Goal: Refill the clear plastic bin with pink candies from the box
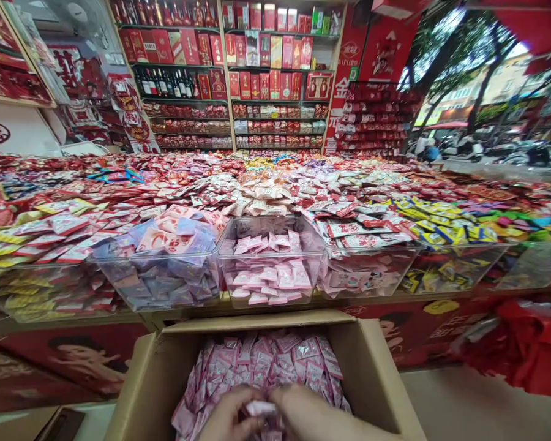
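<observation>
An open cardboard box (367, 361) stands in front of me, filled with small pink candy packets (266, 358). Both hands are down inside it at the bottom edge of the head view. My left hand (227, 416) and my right hand (310, 413) meet over the packets, fingers curled around a bunch of pink packets (261, 407) held between them. Just beyond the box, a clear plastic bin (270, 260) on the counter is partly filled with the same pink packets.
A long counter carries several clear bins and heaps of wrapped sweets: purple and pink packets (165, 257) on the left, white-red ones (362, 245) and yellow ones (441, 226) on the right. Shelves of red gift boxes (266, 67) line the back wall. A street opens at the right.
</observation>
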Action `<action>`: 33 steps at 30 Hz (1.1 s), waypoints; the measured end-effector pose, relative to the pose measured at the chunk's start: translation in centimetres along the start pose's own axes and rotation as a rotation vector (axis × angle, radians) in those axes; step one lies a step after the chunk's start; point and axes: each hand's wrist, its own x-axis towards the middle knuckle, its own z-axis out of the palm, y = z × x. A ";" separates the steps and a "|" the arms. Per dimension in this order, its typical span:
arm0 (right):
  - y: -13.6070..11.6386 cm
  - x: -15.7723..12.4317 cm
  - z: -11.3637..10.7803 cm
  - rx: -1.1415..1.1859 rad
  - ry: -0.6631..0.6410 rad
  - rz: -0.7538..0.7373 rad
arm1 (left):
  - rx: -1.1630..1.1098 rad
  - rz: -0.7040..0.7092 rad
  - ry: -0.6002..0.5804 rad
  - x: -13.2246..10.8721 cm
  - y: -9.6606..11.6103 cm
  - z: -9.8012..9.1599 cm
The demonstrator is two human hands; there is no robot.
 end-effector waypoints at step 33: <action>-3.7 -0.6 -5.6 0.680 0.301 -0.006 | -0.366 -0.025 -0.036 -0.8 2.6 1.7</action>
